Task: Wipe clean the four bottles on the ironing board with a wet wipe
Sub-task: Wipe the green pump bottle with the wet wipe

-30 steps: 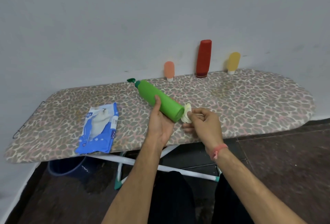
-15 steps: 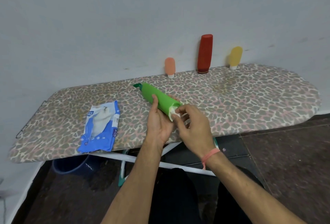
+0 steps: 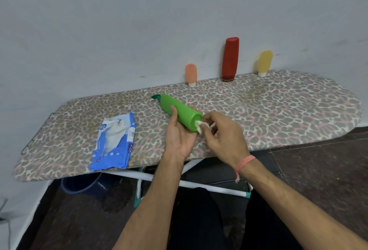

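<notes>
The left hand (image 3: pixel 179 138) is wrapped around the smooth green plastic bottle (image 3: pixel 177 111), thumb on the near side and fingers curled behind it, holding it tilted above the middle of the leopard-print ironing board (image 3: pixel 278 114) with its dark green cap pointing far and left. The right hand (image 3: pixel 223 136) pinches a small crumpled white wet wipe (image 3: pixel 201 127) between thumb and fingertips, pressed against the bottle's flat base.

By the look of it the work is on the base of this one bottle. Three others stand along the far edge against the grey wall: a small peach squeeze tube (image 3: pixel 190 73), a tall dark red bottle (image 3: pixel 230 58) and a yellow squeeze tube (image 3: pixel 264 61) to the right. Whether any of them is already wiped cannot be told. The blue-and-white wipes packet (image 3: pixel 114 142) lies near the left end.
</notes>
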